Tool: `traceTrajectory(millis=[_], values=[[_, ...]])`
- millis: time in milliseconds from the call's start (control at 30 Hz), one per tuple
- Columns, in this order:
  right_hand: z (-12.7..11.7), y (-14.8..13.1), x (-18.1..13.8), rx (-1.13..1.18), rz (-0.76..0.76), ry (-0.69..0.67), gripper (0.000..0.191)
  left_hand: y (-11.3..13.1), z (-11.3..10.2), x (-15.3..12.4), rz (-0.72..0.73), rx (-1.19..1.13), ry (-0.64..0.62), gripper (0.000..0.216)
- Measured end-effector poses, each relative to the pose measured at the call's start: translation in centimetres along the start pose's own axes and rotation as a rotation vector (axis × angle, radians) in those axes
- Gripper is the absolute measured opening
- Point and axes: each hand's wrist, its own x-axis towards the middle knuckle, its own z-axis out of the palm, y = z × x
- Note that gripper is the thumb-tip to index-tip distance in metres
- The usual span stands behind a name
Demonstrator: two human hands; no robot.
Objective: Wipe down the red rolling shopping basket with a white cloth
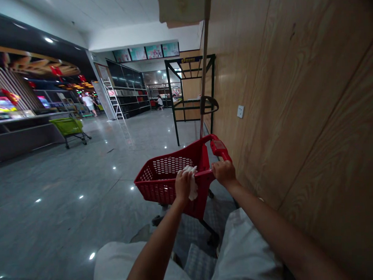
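Holds red cart (159, 191) at frame centre

Grips white cloth (193, 189) at near rim with fingers of left hand (182, 186); clasps near end of handle (220, 148) with fingers of right hand (224, 172). Has wooden wall (283, 104) along frame right.

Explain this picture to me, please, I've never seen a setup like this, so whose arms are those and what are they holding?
There's no machine here. The one picture comes from a camera worn on a person's head, looking forward and down, so the bare arms and pale trousers below are the wearer's own. The left hand holds a crumpled white cloth at the rim of a red shopping cart; it could be tissue. The right hand grips the cart beside its handle. The cart stands on a shiny grey floor, beside a wood-grain wall. Farther off stands a green shopping cart.
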Motion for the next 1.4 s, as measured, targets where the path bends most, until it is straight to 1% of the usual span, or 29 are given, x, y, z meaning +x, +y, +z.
traceTrajectory(millis=[67,100,133,167,200,233,300,400,467,533,600,633,667,733,833,900,967,1000,1067,1133,1167,1233,1300,1367,1400], values=[[0.2,-0.2,0.3,-0.003,0.009,-0.001,0.039,3.9,1.4,0.7,0.073,-0.059,-0.012,0.026],[0.3,-0.3,0.5,0.000,0.012,-0.005,0.038,5.5,1.9,1.0,0.090,-0.060,-0.008,0.027],[0.3,-0.3,0.6,0.004,0.012,-0.010,0.037,6.6,2.4,1.3,0.099,-0.051,-0.006,0.027],[0.3,-0.3,0.7,0.010,0.012,-0.014,0.036,7.2,2.6,1.6,0.115,-0.035,-0.015,0.027],[0.3,-0.2,0.8,0.016,0.010,-0.016,0.036,7.2,2.7,1.7,0.135,-0.015,-0.034,0.026],[0.3,-0.1,0.9,0.022,0.005,-0.017,0.037,6.8,2.6,1.7,0.161,0.003,-0.061,0.026],[0.2,0.1,0.9,0.030,-0.002,-0.018,0.037,4.8,2.1,1.3,0.195,0.030,-0.106,0.026],[0.1,0.5,0.8,0.026,-0.011,-0.025,0.037,0.0,0.4,0.3,0.147,0.071,-0.119,0.031],[0.3,0.8,0.7,0.023,-0.016,-0.024,0.036,-3.2,-1.1,-0.2,0.115,0.114,-0.135,0.030],[0.5,0.9,0.7,0.029,-0.018,-0.008,0.036,-5.7,-2.3,-0.5,0.104,0.151,-0.155,0.029],[0.7,0.8,0.7,0.034,-0.018,0.018,0.035,-6.9,-2.8,-0.7,0.077,0.176,-0.138,0.028],[0.8,0.7,0.7,0.032,-0.013,0.032,0.035,-7.0,-2.8,-0.7,0.056,0.183,-0.109,0.027],[0.8,0.5,0.7,0.027,-0.006,0.048,0.035,-6.5,-2.6,-0.7,0.038,0.185,-0.070,0.026],[0.9,0.1,0.7,0.013,0.004,0.078,0.034,-4.4,-1.7,-0.7,0.032,0.164,0.007,0.027],[0.9,-0.3,0.7,0.008,0.001,0.103,0.034,0.8,0.0,-0.7,0.118,0.095,0.067,0.027],[0.8,-0.2,0.7,0.012,-0.012,0.101,0.034,4.0,1.0,-0.5,0.156,0.097,0.086,0.025],[0.7,0.1,0.6,0.007,-0.031,0.100,0.034,5.6,1.4,-0.4,0.152,0.131,0.095,0.024],[0.6,0.3,0.6,0.001,-0.044,0.102,0.034,5.7,1.5,-0.4,0.170,0.149,0.076,0.025],[0.4,0.9,0.4,-0.004,-0.076,0.112,0.034,4.2,1.3,-0.4,0.245,0.179,0.000,0.029],[0.4,1.6,0.3,-0.004,-0.115,0.126,0.035,1.1,0.6,-0.6,0.303,0.226,-0.086,0.030],[0.5,2.0,0.2,-0.005,-0.131,0.131,0.036,-0.8,-0.1,-0.8,0.302,0.264,-0.114,0.028],[0.7,3.0,0.1,-0.017,-0.147,0.134,0.036,-5.1,-1.9,-1.3,0.277,0.352,-0.159,0.023],[1.0,4.2,0.1,-0.029,-0.150,0.114,0.036,-9.3,-4.4,-1.9,0.275,0.429,-0.199,0.023],[1.2,5.6,0.4,-0.031,-0.144,0.075,0.037,-13.0,-7.0,-2.7,0.267,0.490,-0.224,0.021],[1.2,6.4,0.5,-0.030,-0.133,0.052,0.037,-14.5,-8.3,-3.2,0.241,0.513,-0.232,0.021]])
